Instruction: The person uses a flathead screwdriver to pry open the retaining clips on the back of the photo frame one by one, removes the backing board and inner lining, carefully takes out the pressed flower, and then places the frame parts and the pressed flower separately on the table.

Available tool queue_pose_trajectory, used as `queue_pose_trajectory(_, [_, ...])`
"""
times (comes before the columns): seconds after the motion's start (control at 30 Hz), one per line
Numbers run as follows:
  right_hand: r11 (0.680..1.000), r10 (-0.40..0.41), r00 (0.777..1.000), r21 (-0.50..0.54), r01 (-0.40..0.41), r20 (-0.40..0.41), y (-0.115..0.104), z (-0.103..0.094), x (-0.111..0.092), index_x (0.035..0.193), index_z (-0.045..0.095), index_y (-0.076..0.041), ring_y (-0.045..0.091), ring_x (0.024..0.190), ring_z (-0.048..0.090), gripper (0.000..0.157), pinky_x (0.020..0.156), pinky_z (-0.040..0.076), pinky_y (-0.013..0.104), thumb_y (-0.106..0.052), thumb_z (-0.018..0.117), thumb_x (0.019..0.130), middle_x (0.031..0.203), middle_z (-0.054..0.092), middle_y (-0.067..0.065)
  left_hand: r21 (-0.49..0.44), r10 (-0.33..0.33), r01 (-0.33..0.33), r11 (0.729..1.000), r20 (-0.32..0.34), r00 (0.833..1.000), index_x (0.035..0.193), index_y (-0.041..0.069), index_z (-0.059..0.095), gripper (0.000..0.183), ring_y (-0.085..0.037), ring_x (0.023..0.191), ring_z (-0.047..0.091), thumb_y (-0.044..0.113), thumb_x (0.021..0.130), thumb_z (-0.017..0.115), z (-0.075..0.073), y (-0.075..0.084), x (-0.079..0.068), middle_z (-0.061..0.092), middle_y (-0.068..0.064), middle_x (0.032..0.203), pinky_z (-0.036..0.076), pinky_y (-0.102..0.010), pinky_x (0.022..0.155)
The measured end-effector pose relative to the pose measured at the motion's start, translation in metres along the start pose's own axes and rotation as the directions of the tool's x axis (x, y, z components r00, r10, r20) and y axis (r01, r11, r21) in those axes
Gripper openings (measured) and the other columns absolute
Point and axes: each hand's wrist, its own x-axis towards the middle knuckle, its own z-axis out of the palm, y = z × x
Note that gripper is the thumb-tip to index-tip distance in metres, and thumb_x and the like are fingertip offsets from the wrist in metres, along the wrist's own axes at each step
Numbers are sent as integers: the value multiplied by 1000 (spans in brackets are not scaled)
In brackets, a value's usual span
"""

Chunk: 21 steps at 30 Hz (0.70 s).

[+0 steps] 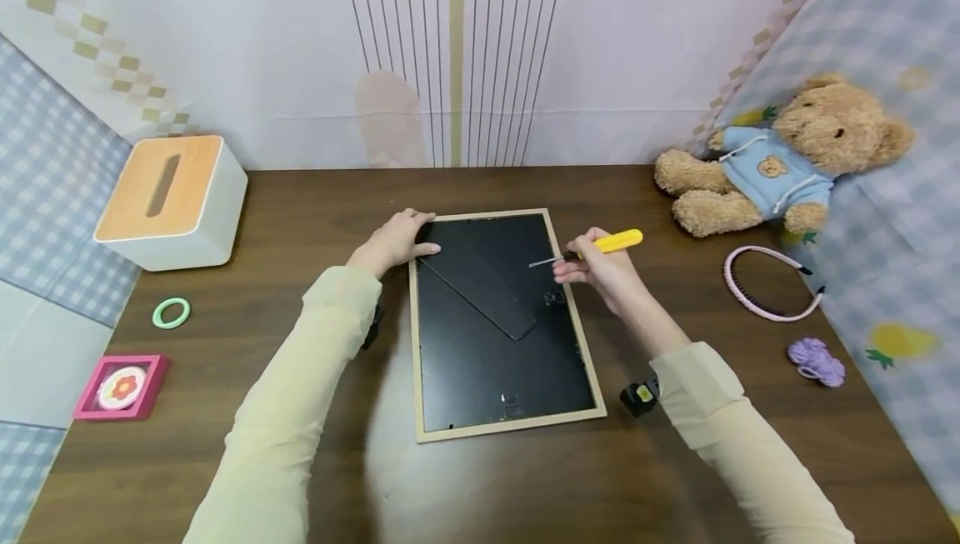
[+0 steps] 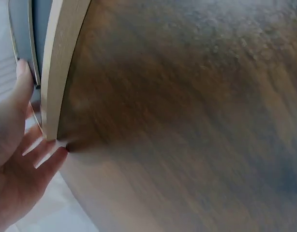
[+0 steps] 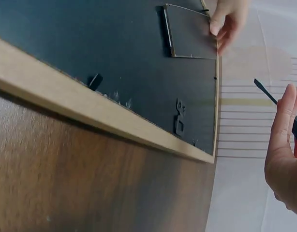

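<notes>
A picture frame with a light wood border lies face down on the table, its black backing board showing. A flat stand leg lies slantwise across the board. My left hand holds the frame's far left corner, thumb over the backing and fingers around the outer edge, as the left wrist view also shows. In my right hand is a screwdriver with a yellow handle; its thin metal blade points left above the board's right side. A small hanger sits on the backing.
On the left are a tissue box, a green ring and a pink square case. To the right are a teddy bear, a pink headband and a purple yarn bundle. Cloth hangs behind the table.
</notes>
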Motion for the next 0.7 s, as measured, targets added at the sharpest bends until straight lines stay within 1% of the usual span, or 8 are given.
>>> queue_pose_trajectory(0.1, [999, -21, 1000, 48, 21, -2, -1, -2, -4, 81, 43, -7, 10, 55, 68, 12, 58, 58, 25, -6, 42, 93, 64, 69, 0, 5, -70, 70, 998, -21, 997, 141, 7, 36, 64, -38, 124, 39, 37, 90, 59, 3, -1, -10, 37, -24, 136, 43, -54, 97])
queue_pose_trajectory(0.2, [995, -46, 999, 90, 47, -3, -7, -3, -7, 79, 44, -8, 10, 55, 68, 13, 57, 58, 25, -5, 42, 92, 63, 69, 2, 1, -122, 122, 993, -67, 990, 134, 6, 42, 58, -37, 116, 42, 38, 88, 61, 8, -2, -25, 41, -23, 126, 46, -52, 88])
queue_pose_trajectory(0.3, [990, -72, 997, 125, 72, -1, -16, -6, -9, 79, 46, -8, 11, 55, 68, 15, 57, 58, 25, -4, 41, 93, 63, 69, 3, 1, -181, 182, 983, -104, 978, 125, 2, 43, 54, -38, 110, 43, 38, 88, 61, 14, 0, -41, 42, -24, 118, 48, -50, 81])
queue_pose_trajectory(0.37, [985, -89, 996, 150, 89, -4, -21, -9, -11, 79, 47, -8, 11, 55, 68, 17, 57, 58, 25, -4, 39, 93, 63, 69, 4, -5, -241, 242, 970, -117, 963, 119, 0, 42, 54, -39, 109, 42, 38, 87, 62, 18, 4, -51, 42, -25, 115, 49, -50, 77])
queue_pose_trajectory(0.47, [972, -122, 992, 201, 122, -13, -28, -13, -13, 78, 50, -8, 12, 55, 68, 20, 56, 58, 24, -3, 38, 93, 63, 69, 6, -19, -348, 348, 937, -99, 932, 115, -4, 39, 58, -41, 109, 41, 40, 86, 63, 22, 11, -67, 40, -28, 115, 50, -51, 76])
queue_pose_trajectory(0.57, [960, -149, 989, 237, 148, -15, -34, -16, -16, 78, 51, -8, 13, 55, 68, 21, 56, 58, 24, -3, 37, 93, 63, 69, 7, -1, -431, 432, 902, -63, 900, 111, -8, 39, 62, -42, 105, 45, 43, 85, 62, 26, 18, -85, 42, -31, 113, 51, -50, 76])
queue_pose_trajectory(0.63, [958, -154, 988, 244, 152, -11, -37, -18, -20, 79, 50, -8, 13, 55, 68, 20, 56, 58, 25, -3, 38, 93, 64, 69, 7, 37, -457, 457, 889, -18, 889, 105, -9, 42, 62, -42, 97, 52, 46, 84, 62, 30, 23, -98, 48, -31, 105, 53, -48, 74])
queue_pose_trajectory(0.7, [961, -144, 990, 238, 142, -9, -39, -19, -23, 79, 50, -7, 13, 55, 68, 18, 57, 58, 25, -3, 39, 93, 65, 69, 7, 109, -435, 427, 898, 70, 898, 93, -7, 49, 58, -36, 82, 58, 49, 85, 60, 34, 27, -111, 54, -25, 91, 53, -43, 66])
